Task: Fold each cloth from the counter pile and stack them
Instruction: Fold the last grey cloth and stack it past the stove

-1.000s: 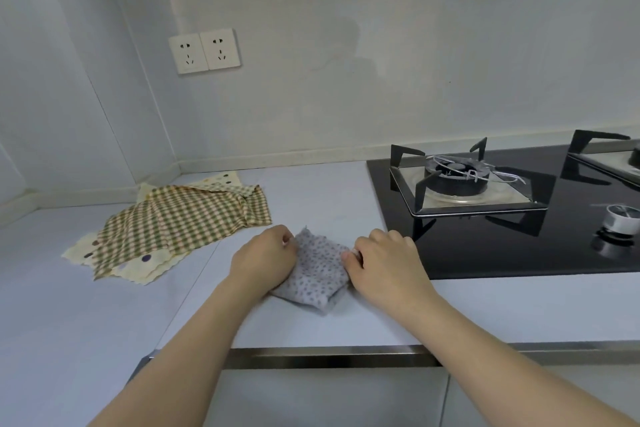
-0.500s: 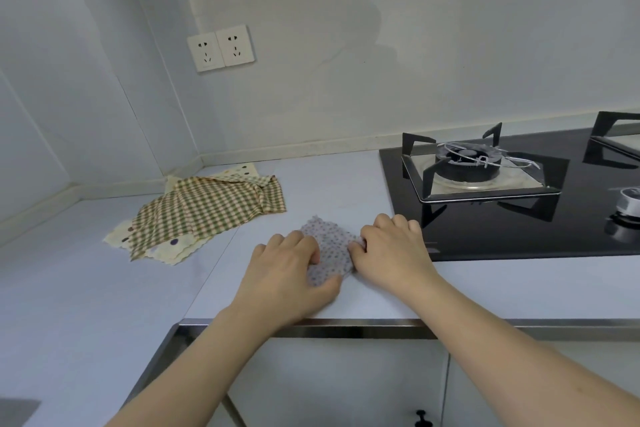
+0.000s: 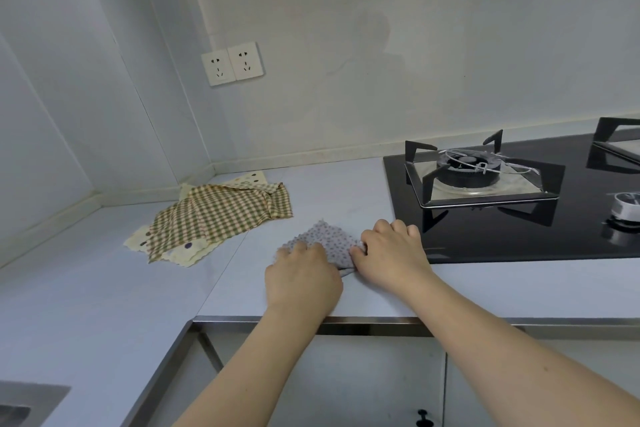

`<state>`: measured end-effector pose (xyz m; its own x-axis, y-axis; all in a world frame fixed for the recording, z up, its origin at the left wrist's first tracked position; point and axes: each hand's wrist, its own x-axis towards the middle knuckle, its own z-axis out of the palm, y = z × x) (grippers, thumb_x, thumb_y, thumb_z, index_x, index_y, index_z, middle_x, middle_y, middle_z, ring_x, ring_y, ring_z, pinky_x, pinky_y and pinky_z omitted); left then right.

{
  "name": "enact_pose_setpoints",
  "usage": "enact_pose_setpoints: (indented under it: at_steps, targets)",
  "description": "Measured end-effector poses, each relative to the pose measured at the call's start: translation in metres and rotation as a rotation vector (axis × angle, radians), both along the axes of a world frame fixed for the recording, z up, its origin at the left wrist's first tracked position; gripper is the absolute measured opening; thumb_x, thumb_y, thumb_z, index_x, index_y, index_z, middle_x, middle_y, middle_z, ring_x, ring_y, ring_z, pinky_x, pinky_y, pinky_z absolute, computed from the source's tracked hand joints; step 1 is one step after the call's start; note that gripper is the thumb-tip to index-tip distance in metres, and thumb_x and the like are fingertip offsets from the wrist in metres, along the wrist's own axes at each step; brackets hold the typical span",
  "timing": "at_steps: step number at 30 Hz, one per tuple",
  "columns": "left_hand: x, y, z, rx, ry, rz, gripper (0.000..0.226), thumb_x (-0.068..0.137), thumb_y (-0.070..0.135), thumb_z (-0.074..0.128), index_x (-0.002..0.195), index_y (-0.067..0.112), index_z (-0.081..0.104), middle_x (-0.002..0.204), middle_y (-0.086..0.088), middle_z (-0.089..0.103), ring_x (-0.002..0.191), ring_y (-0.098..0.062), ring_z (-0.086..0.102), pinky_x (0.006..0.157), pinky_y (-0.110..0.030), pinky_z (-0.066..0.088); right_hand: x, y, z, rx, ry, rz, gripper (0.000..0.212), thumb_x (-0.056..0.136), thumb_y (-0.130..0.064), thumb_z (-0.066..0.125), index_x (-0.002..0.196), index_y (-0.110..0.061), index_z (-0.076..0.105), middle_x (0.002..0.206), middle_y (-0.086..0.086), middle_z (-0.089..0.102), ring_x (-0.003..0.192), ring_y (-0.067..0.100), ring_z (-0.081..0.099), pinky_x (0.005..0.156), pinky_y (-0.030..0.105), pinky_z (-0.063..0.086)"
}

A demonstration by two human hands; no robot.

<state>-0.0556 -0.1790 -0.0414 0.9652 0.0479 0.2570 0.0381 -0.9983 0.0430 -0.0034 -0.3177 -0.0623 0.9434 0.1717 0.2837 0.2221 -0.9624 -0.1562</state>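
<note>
A small grey cloth with dark dots (image 3: 329, 241) lies folded on the pale counter (image 3: 242, 288), just left of the hob. My left hand (image 3: 303, 276) rests palm down on its near left part, fingers curled over the edge. My right hand (image 3: 391, 256) pinches the cloth's right edge with fingers bent. Further back on the left lies the pile: a green and cream checked cloth (image 3: 221, 215) on top of a cream cloth with dark dots (image 3: 183, 251), both loose and unfolded.
A black glass hob (image 3: 519, 239) with a burner and pan stand (image 3: 481, 173) fills the right side, a knob (image 3: 627, 206) near its edge. Wall sockets (image 3: 232, 63) sit above the corner. The counter's metal front edge (image 3: 363, 321) runs below my hands.
My left hand has slid from the cloth's left edge onto its near part. The cloth looks smaller and more folded. The view has swung left and closer.
</note>
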Motion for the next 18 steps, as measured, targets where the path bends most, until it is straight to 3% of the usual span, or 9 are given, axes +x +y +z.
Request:
enact_pose_setpoints:
  at_steps: [3, 7, 15, 18]
  targets:
    - [0.001, 0.003, -0.003, -0.031, -0.036, 0.029, 0.026, 0.094, 0.027, 0.041, 0.114, 0.015, 0.053, 0.120, -0.003, 0.055, 0.111, -0.024, 0.049, 0.079, -0.033, 0.044, 0.001, -0.001, 0.000, 0.004, 0.005, 0.004, 0.044, 0.095, -0.046, 0.028, 0.110, -0.020, 0.060, 0.114, 0.002, 0.052, 0.107, 0.024, 0.041, 0.090, 0.040, 0.028]
    - [-0.004, 0.006, -0.010, -0.039, -0.004, -0.020, 0.027, 0.091, 0.022, 0.045, 0.116, 0.013, 0.048, 0.122, -0.005, 0.054, 0.110, -0.024, 0.049, 0.084, -0.030, 0.041, 0.001, -0.001, -0.002, 0.013, 0.000, 0.010, 0.043, 0.095, -0.047, 0.029, 0.111, -0.022, 0.059, 0.115, 0.002, 0.053, 0.107, 0.024, 0.042, 0.090, 0.040, 0.028]
    - [-0.011, 0.007, -0.010, -0.121, 0.119, -0.042, 0.040, 0.085, 0.030, 0.043, 0.122, 0.013, 0.042, 0.130, -0.004, 0.045, 0.116, -0.027, 0.040, 0.097, -0.037, 0.036, -0.001, 0.000, 0.000, 0.054, -0.012, 0.007, 0.031, 0.092, -0.043, 0.035, 0.110, -0.025, 0.052, 0.115, -0.002, 0.052, 0.108, 0.022, 0.042, 0.091, 0.038, 0.028]
    - [-0.003, 0.022, -0.002, -0.146, 0.215, -0.056, 0.025, 0.096, 0.028, 0.039, 0.118, 0.017, 0.043, 0.129, -0.007, 0.040, 0.117, -0.036, 0.038, 0.101, -0.048, 0.036, -0.004, 0.002, 0.000, 0.040, -0.031, -0.022, 0.036, 0.088, -0.042, 0.035, 0.111, -0.021, 0.054, 0.113, 0.000, 0.050, 0.107, 0.022, 0.042, 0.092, 0.039, 0.028]
